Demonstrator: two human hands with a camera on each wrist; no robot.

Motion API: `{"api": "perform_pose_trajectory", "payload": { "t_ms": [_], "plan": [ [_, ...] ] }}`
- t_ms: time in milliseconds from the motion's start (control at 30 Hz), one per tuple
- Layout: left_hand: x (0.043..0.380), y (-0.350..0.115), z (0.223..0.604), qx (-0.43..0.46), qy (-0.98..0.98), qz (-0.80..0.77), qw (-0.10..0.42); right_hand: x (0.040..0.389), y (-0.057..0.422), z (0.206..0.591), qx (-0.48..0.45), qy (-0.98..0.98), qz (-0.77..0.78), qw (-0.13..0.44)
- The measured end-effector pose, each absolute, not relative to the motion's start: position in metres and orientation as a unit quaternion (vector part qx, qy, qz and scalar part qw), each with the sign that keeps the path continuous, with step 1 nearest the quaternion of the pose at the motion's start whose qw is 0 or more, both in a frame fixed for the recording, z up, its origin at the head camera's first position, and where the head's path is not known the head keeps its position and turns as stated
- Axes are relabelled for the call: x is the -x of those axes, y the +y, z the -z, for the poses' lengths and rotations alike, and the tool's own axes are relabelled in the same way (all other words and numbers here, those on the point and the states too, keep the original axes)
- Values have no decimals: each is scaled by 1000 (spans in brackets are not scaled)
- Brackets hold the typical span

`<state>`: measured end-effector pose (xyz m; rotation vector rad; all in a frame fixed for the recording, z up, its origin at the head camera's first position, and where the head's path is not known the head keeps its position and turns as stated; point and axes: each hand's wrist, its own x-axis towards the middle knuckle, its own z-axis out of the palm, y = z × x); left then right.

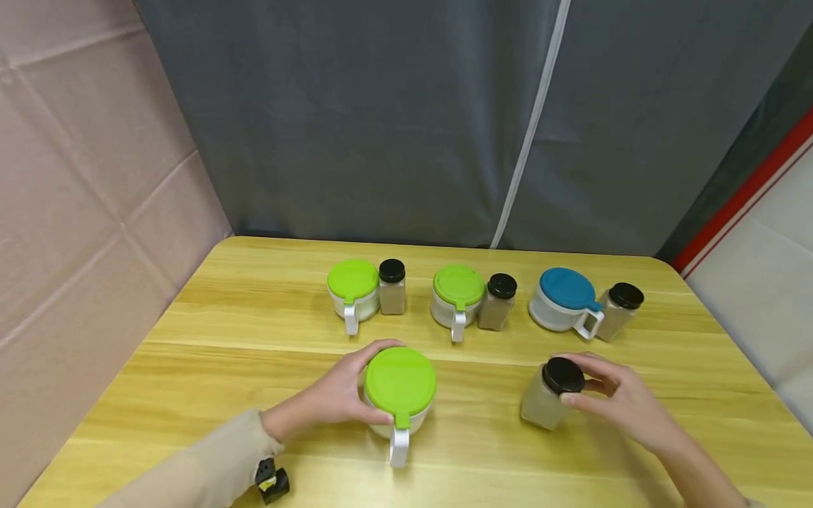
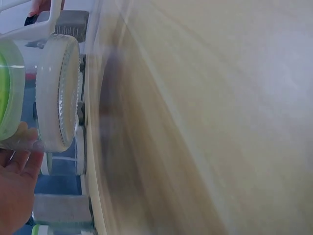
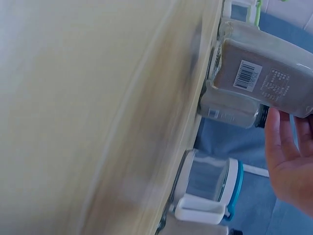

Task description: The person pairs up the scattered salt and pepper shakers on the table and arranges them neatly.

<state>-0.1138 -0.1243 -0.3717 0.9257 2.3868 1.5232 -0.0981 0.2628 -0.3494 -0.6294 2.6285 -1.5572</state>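
My left hand point(image 1: 343, 389) curls round the side of a clear seasoning jar with a green lid point(image 1: 400, 381), thumb near its white handle, which points toward me. In the left wrist view the jar's ribbed glass base point(image 2: 68, 93) hangs close over the wooden table. To the right, my right hand point(image 1: 625, 406) pinches a square spice jar point(image 1: 540, 406) at its black lid, thumb in front and fingers behind. The right wrist view shows this jar tilted, its powder filling and barcode label point(image 3: 247, 76) facing the camera, and fingers point(image 3: 279, 142) at the lid end.
Behind my hands stands a row on the wooden table point(image 1: 254, 317): two green-lidded jars point(image 1: 353, 280) point(image 1: 459, 286), a blue-lidded jar point(image 1: 567, 289), and black-lidded spice jars point(image 1: 392, 289) point(image 1: 497, 303) point(image 1: 619, 314) beside them. A grey curtain point(image 1: 349, 127) hangs along the back edge.
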Motion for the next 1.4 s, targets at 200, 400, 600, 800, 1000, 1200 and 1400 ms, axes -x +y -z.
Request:
{"api": "perform_pose_trajectory", "payload": {
  "t_ms": [200,400,600,800,1000,1200,1400],
  "plan": [
    [116,-138,369,-302,799,-515,75,102,252,349,224,827,515,1],
    [123,-153,369,-317,784,-531,54,105,240,349,228,823,520,1],
    [125,-166,371,-326,789,-520,29,108,227,350,219,822,526,3],
    [125,-176,373,-310,803,-509,26,112,217,351,226,817,530,5],
    [125,-186,374,-304,806,-508,16,115,208,353,251,806,536,16],
    [126,-195,374,-297,811,-504,16,119,197,356,256,799,543,20],
    [129,-203,376,-289,815,-502,20,123,186,359,257,795,548,29]
  ]
}}
